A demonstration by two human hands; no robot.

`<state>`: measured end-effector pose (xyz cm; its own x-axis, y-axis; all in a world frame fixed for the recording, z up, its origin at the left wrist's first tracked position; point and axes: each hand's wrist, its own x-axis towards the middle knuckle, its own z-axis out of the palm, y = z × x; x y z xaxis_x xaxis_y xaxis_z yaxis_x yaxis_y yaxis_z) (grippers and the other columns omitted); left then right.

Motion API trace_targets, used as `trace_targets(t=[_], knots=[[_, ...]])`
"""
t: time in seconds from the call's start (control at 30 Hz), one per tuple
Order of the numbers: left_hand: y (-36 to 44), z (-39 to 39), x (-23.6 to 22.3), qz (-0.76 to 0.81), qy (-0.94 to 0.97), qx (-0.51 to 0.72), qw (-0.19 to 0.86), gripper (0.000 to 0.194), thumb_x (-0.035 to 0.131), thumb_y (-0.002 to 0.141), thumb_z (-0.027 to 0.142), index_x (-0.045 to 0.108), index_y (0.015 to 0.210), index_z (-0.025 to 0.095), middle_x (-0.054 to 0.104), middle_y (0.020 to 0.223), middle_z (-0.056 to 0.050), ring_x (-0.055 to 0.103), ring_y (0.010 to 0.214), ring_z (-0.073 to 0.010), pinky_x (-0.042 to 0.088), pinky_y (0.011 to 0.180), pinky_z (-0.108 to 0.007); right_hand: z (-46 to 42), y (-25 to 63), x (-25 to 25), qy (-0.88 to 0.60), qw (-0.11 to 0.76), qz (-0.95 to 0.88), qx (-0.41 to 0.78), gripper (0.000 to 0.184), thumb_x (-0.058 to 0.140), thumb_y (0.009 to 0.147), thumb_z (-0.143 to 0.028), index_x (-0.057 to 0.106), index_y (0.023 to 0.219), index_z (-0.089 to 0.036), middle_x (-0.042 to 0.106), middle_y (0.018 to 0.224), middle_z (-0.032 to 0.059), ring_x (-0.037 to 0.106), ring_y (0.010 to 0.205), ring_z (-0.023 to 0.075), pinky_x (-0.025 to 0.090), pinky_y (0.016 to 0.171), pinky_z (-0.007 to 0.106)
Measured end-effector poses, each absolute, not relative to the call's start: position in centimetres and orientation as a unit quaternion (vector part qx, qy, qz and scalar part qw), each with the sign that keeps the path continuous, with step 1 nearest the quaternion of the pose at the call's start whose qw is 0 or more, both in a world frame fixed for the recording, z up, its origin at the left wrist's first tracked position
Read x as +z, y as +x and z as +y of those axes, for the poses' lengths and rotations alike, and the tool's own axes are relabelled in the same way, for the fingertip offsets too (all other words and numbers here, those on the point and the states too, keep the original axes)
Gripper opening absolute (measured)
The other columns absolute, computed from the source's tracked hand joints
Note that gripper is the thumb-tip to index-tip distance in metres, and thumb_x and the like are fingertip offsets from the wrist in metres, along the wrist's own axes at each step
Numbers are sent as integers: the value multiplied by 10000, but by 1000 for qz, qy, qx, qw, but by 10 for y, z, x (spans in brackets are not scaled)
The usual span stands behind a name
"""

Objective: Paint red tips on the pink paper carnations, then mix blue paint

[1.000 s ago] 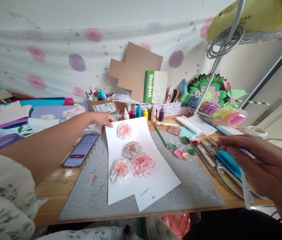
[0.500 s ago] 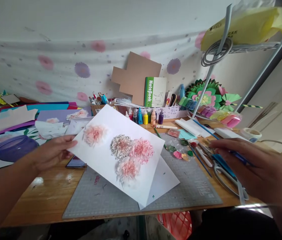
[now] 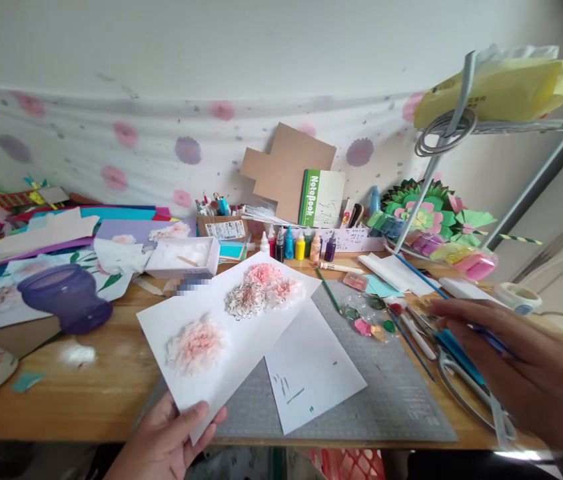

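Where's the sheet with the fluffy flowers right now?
Head view, just left of centre: the left hand holds the flowered sheet, partly covering the green-marked sheet.

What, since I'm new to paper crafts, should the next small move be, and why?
I'd probably lay the flower sheet flat on the cutting mat, decorated side up. The left hand grips it near one corner, and it overlaps the marked sheet, so it seems loosely supported. The right hand holds a slim blue tool off to the side, so steadying the work first seems wise.
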<state>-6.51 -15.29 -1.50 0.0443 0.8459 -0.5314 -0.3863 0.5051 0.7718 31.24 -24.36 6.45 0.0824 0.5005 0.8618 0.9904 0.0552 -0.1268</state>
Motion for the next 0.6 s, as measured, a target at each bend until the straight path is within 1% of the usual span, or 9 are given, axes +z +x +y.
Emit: trace_targets(t=[0.07, 0.1, 0.2, 0.27, 0.37, 0.43, 0.47, 0.53, 0.6], knots=[[-57, -162, -16, 516, 210, 456, 694, 874, 921, 612, 115, 555, 1391, 266, 788, 1138, -58, 772, 909, -247, 640, 731, -259, -246, 320, 58, -578, 374, -659, -303, 237, 546, 965, -457, 728, 1049, -331, 806, 907, -10, 753, 721, 143, 593, 657, 215], [-53, -165, -16, 508, 207, 463, 696, 881, 916, 618, 115, 543, 1403, 264, 782, 1162, -64, 769, 941, -255, 640, 766, -275, -247, 325, 55, -566, 369, -673, -301, 213, 562, 966, -397, 713, 1098, -323, 804, 952, -2, 760, 776, 150, 595, 695, 218], [-41, -171, -16, 492, 195, 465, 710, 861, 911, 629, 139, 537, 1398, 235, 784, 1154, -84, 767, 962, -271, 634, 808, -306, -249, 335, 47, -570, 373, -674, -287, 222, 617, 936, -350, 711, 1135, -333, 792, 1011, 7, 759, 871, 181, 588, 780, 259], [-31, -174, -14, 490, 190, 454, 720, 769, 894, 661, 149, 562, 1352, 212, 786, 1143, -96, 766, 974, -267, 624, 808, -299, -249, 336, 46, -571, 369, -676, -284, 226, 616, 935, -369, 713, 1137, -334, 792, 1008, 11, 759, 864, 190, 590, 785, 278], [-18, -179, -10, 493, 193, 415, 740, 514, 852, 732, 188, 630, 1195, 188, 795, 1099, -107, 774, 938, -254, 609, 744, -280, -246, 329, 52, -561, 358, -686, -292, 235, 559, 962, -408, 703, 1132, -333, 799, 971, 10, 767, 788, 192, 620, 697, 282], [-11, -181, -8, 499, 205, 366, 758, 277, 824, 773, 234, 665, 987, 158, 808, 977, -124, 782, 835, -235, 590, 671, -258, -246, 323, 56, -562, 356, -687, -294, 242, 529, 970, -421, 699, 1128, -352, 803, 950, 1, 773, 754, 204, 633, 632, 294], [-8, -182, -8, 500, 214, 336, 769, 209, 809, 792, 265, 664, 883, 144, 806, 898, -132, 777, 772, -220, 575, 631, -245, -246, 322, 56, -565, 358, -685, -289, 246, 522, 969, -425, 700, 1128, -364, 803, 949, -5, 775, 750, 215, 640, 621, 307], [-1, -182, -10, 494, 229, 279, 791, 261, 764, 835, 341, 640, 735, 134, 785, 768, -136, 748, 655, -186, 534, 555, -220, -249, 322, 52, -581, 371, -673, -268, 253, 521, 960, -432, 705, 1128, -390, 802, 975, -12, 781, 783, 247, 652, 641, 351], [6, -179, -13, 492, 232, 215, 811, 342, 707, 870, 423, 631, 699, 137, 757, 667, -117, 703, 547, -165, 484, 489, -213, -253, 328, 45, -604, 389, -655, -234, 269, 533, 941, -441, 704, 1148, -417, 795, 1016, -15, 781, 839, 289, 652, 658, 400]])
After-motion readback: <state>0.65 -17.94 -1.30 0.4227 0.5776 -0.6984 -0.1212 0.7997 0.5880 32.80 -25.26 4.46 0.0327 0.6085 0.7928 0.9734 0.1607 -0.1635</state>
